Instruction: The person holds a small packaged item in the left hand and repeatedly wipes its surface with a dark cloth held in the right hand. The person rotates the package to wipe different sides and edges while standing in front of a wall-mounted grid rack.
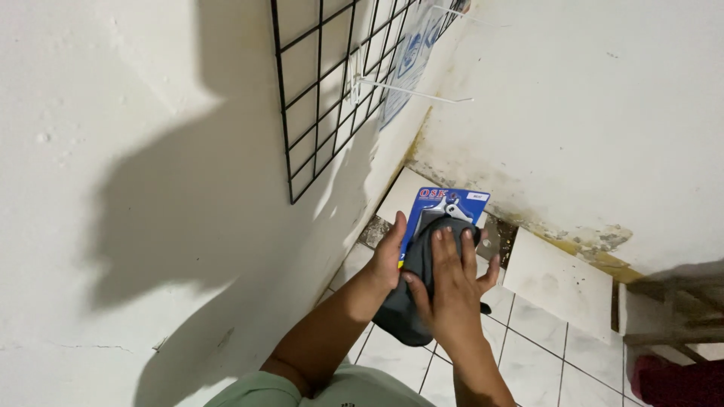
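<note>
1. Left half of the frame: a bare white wall carries a large shadow.
2. Upper centre: a black wire grid panel hangs on that wall, a white peg hook jutting from it; a blue-and-white package hangs at its far end.
3. Centre: the left hand grips the left edge of a blue carded package, fingers curled behind it.
4. Just right: the right hand presses a dark grey cloth flat against the package, fingers spread narrow.
5. Lower right: white floor tiles lie open up to the stained wall edge, with a wooden frame at the far right.
</note>
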